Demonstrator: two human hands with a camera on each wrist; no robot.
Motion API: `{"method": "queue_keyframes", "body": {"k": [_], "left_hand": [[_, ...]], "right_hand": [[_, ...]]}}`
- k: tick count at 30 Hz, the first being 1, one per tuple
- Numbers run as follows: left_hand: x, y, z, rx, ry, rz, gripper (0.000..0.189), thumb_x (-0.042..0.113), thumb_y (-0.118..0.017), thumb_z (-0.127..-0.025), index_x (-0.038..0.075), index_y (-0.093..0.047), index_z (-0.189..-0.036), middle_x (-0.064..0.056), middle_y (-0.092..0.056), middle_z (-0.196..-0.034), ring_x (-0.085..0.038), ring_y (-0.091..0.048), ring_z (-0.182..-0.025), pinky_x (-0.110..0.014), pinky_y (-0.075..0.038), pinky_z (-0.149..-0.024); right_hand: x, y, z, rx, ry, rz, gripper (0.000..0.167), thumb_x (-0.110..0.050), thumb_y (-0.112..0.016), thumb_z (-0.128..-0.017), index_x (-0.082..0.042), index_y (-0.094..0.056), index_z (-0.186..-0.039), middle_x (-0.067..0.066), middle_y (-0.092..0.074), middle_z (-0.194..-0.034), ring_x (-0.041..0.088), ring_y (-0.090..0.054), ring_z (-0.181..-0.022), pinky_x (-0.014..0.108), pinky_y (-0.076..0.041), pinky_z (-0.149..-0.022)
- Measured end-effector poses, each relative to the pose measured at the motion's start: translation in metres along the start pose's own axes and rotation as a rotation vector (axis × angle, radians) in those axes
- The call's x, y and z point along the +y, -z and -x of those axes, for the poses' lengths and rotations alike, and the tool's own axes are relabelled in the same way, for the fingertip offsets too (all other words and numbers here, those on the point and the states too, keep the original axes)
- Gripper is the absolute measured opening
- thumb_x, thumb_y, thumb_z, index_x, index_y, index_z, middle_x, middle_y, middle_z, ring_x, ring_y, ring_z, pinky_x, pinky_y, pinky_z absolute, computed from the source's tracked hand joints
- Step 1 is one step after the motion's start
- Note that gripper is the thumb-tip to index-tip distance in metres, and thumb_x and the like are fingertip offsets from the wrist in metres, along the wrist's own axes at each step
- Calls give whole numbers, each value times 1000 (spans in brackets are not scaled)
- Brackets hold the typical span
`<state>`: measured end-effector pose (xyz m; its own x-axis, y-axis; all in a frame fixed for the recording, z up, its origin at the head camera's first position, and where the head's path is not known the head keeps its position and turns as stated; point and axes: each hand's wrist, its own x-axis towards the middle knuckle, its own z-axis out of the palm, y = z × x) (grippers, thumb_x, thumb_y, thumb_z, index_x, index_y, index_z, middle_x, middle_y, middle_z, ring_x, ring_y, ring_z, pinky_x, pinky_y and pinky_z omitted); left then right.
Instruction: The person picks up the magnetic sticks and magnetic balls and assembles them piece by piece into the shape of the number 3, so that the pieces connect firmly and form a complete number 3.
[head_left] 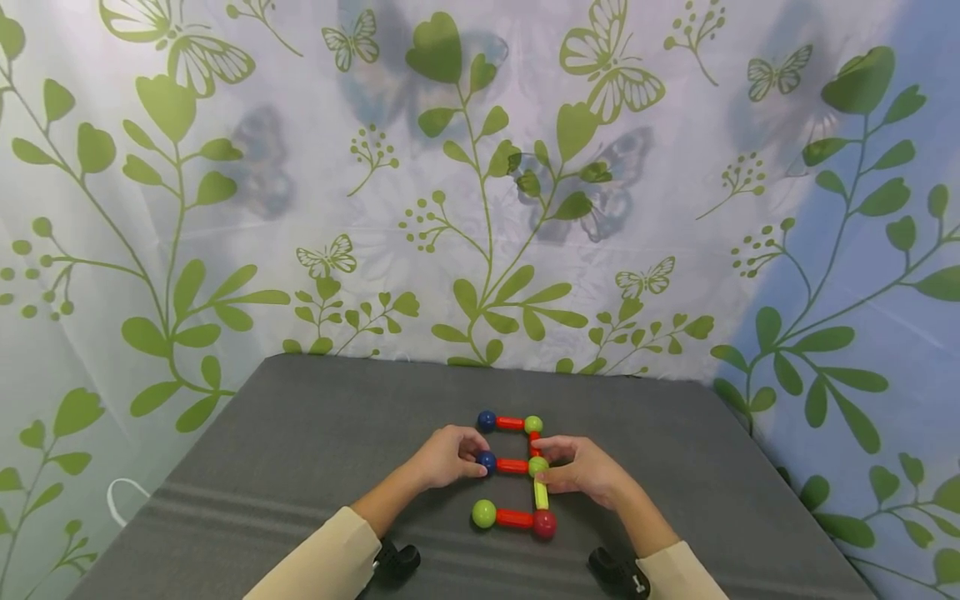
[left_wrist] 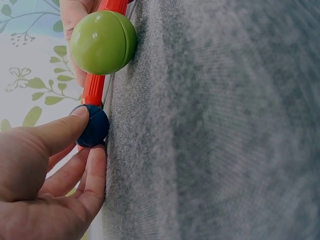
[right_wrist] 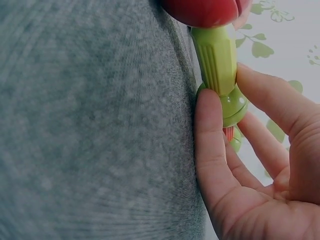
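Ball-and-rod construction pieces lie joined on the grey table, like a backwards E. My left hand [head_left: 447, 456] pinches the blue ball [head_left: 487, 462] at the left end of the middle red rod [head_left: 513, 467]. At that rod's other end, my right hand [head_left: 585, 472] holds the green ball [head_left: 537, 467] between thumb and fingers. A yellow-green rod [right_wrist: 215, 57] runs from this ball to the red ball [head_left: 544, 524]. The nearest red rod [head_left: 514, 518] ends in another green ball [head_left: 483, 513]. Right fingers partly cover the upright red rod [head_left: 535, 438].
Farther back, another blue ball [head_left: 487, 420] and green ball [head_left: 533, 425] cap the far red rod [head_left: 511, 423]. The grey table [head_left: 337, 417] reaches a leaf-and-butterfly curtain [head_left: 480, 208]. A white cable [head_left: 112, 500] curves beside the table's left edge.
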<state>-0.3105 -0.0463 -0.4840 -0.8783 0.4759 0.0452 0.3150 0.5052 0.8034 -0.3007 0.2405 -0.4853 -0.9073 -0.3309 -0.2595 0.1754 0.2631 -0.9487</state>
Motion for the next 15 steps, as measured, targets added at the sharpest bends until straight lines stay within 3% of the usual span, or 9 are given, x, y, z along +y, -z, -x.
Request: {"method": "queue_keyframes", "body": {"k": [15], "left_hand": [[-2, 5, 3, -7, 23, 20, 27, 9, -85, -84, 9, -72, -108, -5, -74, -102, -14, -70, -89, -30, -58, -73]], "right_hand": [[0, 0, 4, 8, 25, 8, 67, -10, -85, -83, 0, -56, -143, 21, -58, -124, 24, -70, -96, 43, -62, -85]]}}
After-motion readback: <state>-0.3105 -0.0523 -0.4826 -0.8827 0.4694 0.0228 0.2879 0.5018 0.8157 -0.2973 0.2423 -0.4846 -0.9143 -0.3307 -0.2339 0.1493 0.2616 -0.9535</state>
